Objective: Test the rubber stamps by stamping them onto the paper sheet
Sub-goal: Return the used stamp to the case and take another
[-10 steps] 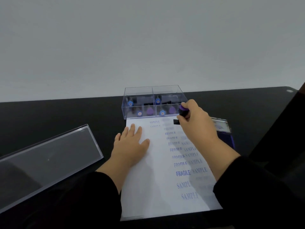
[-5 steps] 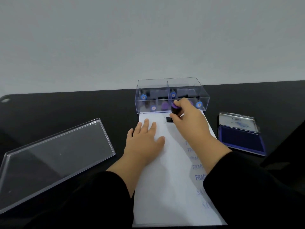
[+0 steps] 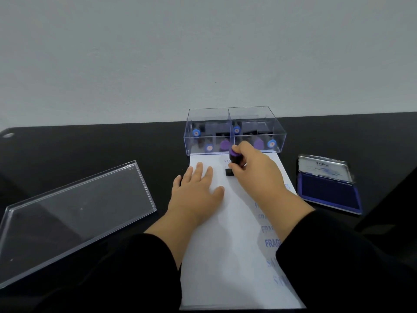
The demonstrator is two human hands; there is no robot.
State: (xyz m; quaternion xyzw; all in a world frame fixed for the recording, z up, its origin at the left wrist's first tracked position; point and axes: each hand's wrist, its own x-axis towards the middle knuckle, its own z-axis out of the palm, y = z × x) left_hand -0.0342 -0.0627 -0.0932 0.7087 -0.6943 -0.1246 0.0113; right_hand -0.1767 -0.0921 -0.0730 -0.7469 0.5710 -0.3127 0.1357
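Observation:
A white paper sheet point(image 3: 228, 245) lies lengthwise on the black table, with blue FRAGILE and SAMPLE prints down its right half. My right hand point(image 3: 257, 175) grips a purple-handled rubber stamp point(image 3: 234, 155) whose black base point(image 3: 229, 172) presses on the sheet's top part. My left hand point(image 3: 196, 190) rests flat, fingers spread, on the upper left of the paper. Behind the sheet stands a clear plastic box point(image 3: 234, 132) with two compartments holding several more stamps with blue and purple tops.
An open blue ink pad point(image 3: 327, 190) with its lid raised sits to the right of the paper. The box's clear lid point(image 3: 74, 218) lies at the left. A pale wall rises behind the black table point(image 3: 90, 145).
The camera view shifted left, bringing the ink pad into sight. My right hand moved the stamp slightly left across the top of the sheet. The left hand stayed flat on the paper.

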